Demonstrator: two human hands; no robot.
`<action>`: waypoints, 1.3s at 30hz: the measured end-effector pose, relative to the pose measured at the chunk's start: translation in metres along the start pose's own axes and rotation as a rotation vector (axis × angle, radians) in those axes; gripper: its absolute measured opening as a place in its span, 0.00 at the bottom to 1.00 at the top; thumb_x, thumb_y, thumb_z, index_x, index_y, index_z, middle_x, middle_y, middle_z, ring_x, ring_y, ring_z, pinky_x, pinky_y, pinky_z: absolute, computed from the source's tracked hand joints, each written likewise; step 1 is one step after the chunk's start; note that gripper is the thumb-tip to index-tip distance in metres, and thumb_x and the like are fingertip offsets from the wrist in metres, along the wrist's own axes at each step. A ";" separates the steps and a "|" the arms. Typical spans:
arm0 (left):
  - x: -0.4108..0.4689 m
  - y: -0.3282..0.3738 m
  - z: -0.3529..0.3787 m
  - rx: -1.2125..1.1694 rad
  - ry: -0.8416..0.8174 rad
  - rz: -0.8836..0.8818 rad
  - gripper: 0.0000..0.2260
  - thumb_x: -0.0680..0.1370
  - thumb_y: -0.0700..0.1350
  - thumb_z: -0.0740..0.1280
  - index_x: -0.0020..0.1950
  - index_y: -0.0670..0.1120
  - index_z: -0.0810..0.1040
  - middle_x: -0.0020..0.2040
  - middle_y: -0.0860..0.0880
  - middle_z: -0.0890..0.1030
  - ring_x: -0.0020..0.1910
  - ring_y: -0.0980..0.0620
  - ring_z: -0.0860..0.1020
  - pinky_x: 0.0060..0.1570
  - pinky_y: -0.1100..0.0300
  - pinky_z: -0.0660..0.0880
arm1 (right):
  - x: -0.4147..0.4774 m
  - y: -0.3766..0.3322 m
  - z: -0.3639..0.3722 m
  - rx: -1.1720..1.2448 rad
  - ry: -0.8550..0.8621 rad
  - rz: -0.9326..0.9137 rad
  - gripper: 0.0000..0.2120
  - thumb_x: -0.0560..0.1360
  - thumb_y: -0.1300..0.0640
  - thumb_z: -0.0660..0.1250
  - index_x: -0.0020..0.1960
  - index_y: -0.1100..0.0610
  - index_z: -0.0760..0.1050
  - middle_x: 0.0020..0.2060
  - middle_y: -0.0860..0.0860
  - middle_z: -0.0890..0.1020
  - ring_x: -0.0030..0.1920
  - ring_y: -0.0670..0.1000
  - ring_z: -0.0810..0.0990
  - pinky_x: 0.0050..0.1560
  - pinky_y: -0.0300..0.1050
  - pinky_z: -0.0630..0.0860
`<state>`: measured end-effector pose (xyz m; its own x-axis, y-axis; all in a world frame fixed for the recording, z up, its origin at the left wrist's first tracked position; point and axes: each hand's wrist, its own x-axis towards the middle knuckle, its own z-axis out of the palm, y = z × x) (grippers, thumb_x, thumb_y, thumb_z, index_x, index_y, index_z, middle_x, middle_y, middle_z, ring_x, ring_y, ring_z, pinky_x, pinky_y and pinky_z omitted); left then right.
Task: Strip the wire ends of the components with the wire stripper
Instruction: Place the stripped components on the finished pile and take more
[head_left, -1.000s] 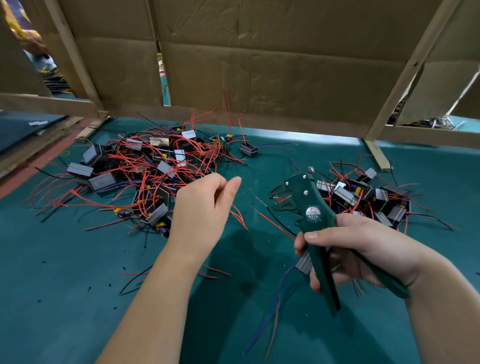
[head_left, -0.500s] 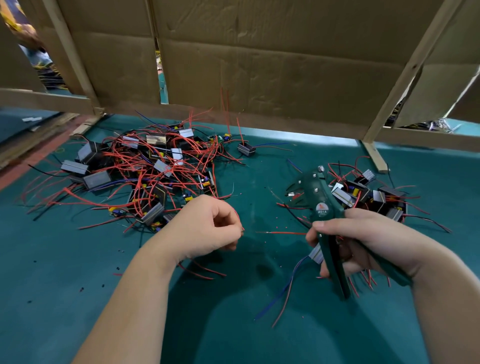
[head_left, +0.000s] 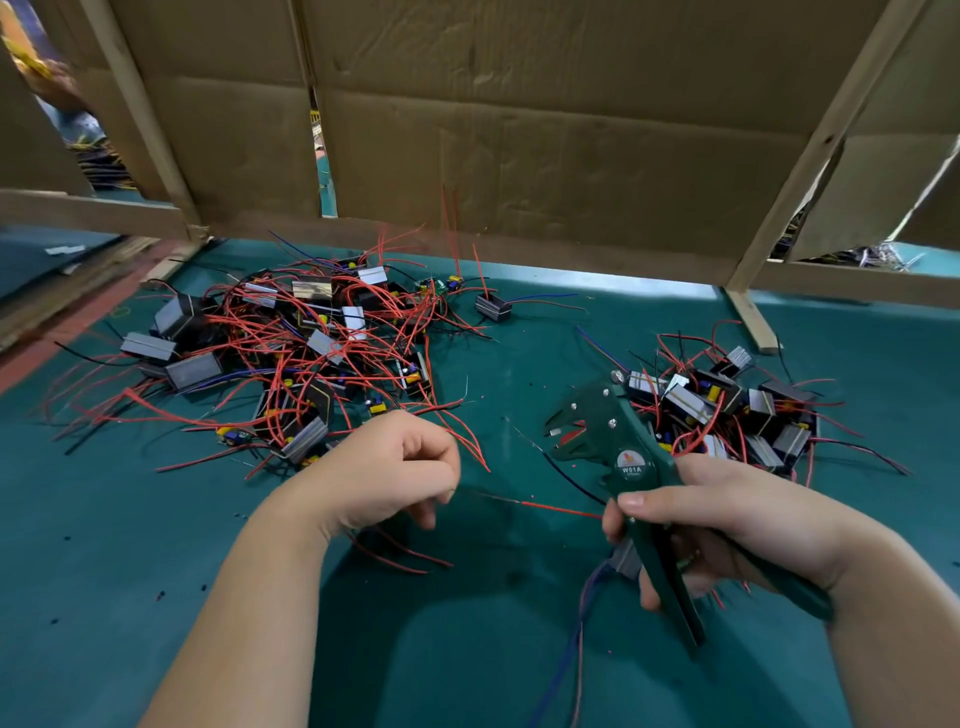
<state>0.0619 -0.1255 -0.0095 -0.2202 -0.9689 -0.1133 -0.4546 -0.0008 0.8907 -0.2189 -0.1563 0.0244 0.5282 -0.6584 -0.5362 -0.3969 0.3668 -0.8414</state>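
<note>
My right hand (head_left: 727, 519) grips the handles of the green wire stripper (head_left: 631, 462), whose jaws (head_left: 571, 426) point up and left. The same hand also holds a small grey component (head_left: 623, 558) against the handle, and its blue and red leads hang down toward me. A red wire (head_left: 561, 510) runs level from that component to my left hand (head_left: 384, 473), which pinches the wire's bare end with curled fingers. The wire lies below the jaws, not between them.
A big tangle of components with red wires (head_left: 291, 353) lies at the left on the green table (head_left: 130, 571). A smaller pile (head_left: 727, 410) sits behind my right hand. One component (head_left: 493, 306) lies alone near the cardboard wall (head_left: 519, 130). A wooden post (head_left: 748, 322) stands at the right.
My left hand came back from the big pile, curled its fingers and now holds the red wire's end stretched out to the left. The right hand with the stripper shifted slightly.
</note>
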 end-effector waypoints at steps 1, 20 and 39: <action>0.000 0.001 0.001 -0.016 -0.015 0.000 0.05 0.64 0.42 0.62 0.28 0.46 0.75 0.26 0.51 0.74 0.27 0.51 0.79 0.31 0.64 0.73 | 0.001 0.001 -0.001 0.010 0.003 0.006 0.20 0.64 0.51 0.74 0.48 0.65 0.79 0.41 0.58 0.81 0.37 0.64 0.82 0.31 0.43 0.77; 0.011 -0.004 0.011 0.351 0.126 0.022 0.08 0.60 0.52 0.63 0.32 0.51 0.79 0.27 0.57 0.79 0.27 0.61 0.75 0.30 0.65 0.72 | -0.005 -0.009 -0.001 -0.082 0.061 0.030 0.24 0.62 0.51 0.78 0.49 0.66 0.77 0.33 0.55 0.80 0.35 0.63 0.81 0.30 0.45 0.78; 0.027 -0.021 0.007 0.305 0.412 -0.002 0.05 0.65 0.47 0.70 0.30 0.49 0.80 0.28 0.56 0.80 0.28 0.60 0.77 0.32 0.66 0.73 | -0.047 0.006 -0.048 0.042 0.174 -0.021 0.37 0.45 0.39 0.85 0.45 0.62 0.82 0.36 0.67 0.80 0.35 0.67 0.82 0.31 0.50 0.79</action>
<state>0.0596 -0.1503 -0.0338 0.1111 -0.9862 0.1227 -0.6993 0.0102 0.7148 -0.2825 -0.1545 0.0481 0.3963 -0.7688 -0.5018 -0.3532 0.3768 -0.8563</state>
